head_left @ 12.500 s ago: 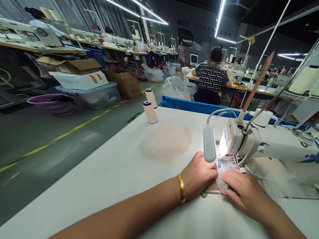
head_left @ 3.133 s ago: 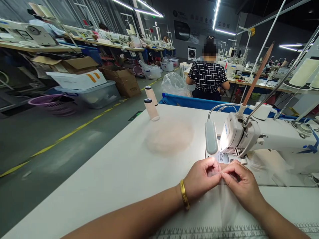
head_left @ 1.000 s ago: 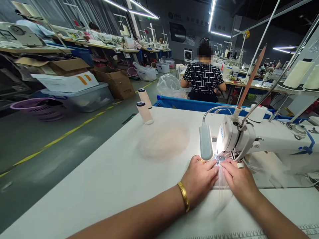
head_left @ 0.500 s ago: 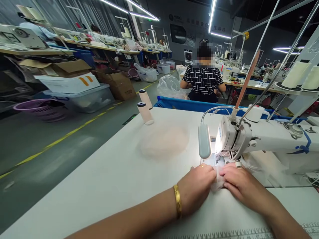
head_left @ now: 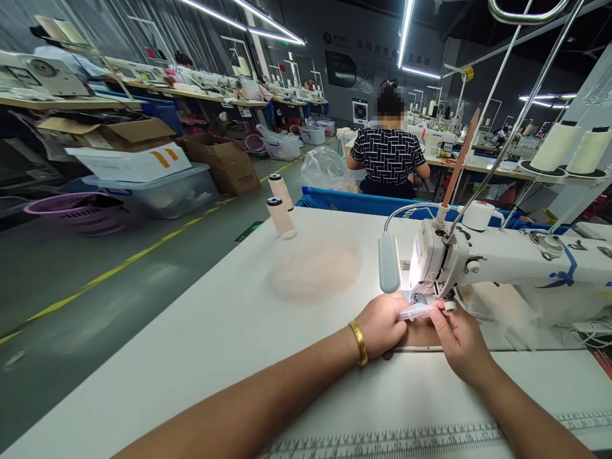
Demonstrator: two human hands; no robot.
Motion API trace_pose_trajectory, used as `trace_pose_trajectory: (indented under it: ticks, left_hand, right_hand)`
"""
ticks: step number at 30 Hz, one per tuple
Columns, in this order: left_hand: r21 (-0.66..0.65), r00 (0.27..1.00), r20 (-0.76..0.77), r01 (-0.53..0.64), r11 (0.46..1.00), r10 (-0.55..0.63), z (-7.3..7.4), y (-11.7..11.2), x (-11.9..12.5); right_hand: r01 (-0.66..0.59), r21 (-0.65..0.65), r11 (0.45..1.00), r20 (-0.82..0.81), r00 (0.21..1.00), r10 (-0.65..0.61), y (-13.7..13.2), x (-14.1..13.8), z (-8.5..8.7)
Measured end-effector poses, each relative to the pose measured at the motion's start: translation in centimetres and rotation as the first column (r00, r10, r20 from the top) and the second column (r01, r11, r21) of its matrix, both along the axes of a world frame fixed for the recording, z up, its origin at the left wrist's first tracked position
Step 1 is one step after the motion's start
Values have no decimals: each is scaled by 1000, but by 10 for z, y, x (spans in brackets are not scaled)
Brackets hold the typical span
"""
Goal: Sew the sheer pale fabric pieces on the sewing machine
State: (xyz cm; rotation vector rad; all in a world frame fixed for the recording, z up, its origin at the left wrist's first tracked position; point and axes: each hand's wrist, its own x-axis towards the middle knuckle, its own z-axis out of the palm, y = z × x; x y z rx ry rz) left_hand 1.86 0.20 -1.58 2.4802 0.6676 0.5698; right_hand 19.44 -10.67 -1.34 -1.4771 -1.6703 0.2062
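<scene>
My left hand (head_left: pixel 382 325), with a gold bangle on the wrist, pinches one end of a small sheer fabric piece (head_left: pixel 417 311). My right hand (head_left: pixel 458 341) pinches its other end. Together they hold it just off the white table (head_left: pixel 215 338), right in front of the needle area of the white sewing machine (head_left: pixel 502 261). The machine's lamp (head_left: pixel 389 262) hangs beside my left hand and lights the spot.
A flat pile of pale pink mesh (head_left: pixel 315 266) lies behind my hands, with two thread cones (head_left: pixel 280 207) beyond it. A printed ruler (head_left: pixel 406 440) runs along the table's near edge. A person in a patterned top (head_left: pixel 388 156) sits ahead. Boxes and bins (head_left: pixel 157 166) line the aisle on the left.
Both hands have lifted from lying flat on the fabric at the needle plate. They now pinch the small piece between them, raised slightly off the table.
</scene>
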Motion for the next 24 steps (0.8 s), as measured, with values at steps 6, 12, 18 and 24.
trace_pose_trajectory:
  ticks: [6,12,18,24]
  left_hand:
    - [-125,1000,27,-4,992,8,3,-4,0]
    - [-8,992,115,56,998,-55,3,-12,-7]
    - [259,991,61,96,961,-115,-7,-31,-23]
    - [288,985,62,134,948,-158,-12,-33,-24]
  right_hand:
    - [8,-90,996,-60,998,-13,-4,0,1]
    - [-122,-125,985,-6,992,122,-9,6,11]
    - [-278,-298,913,349,859,375,-15,12,19]
    - [-249,-302,920,400,843,360,-14,13,16]
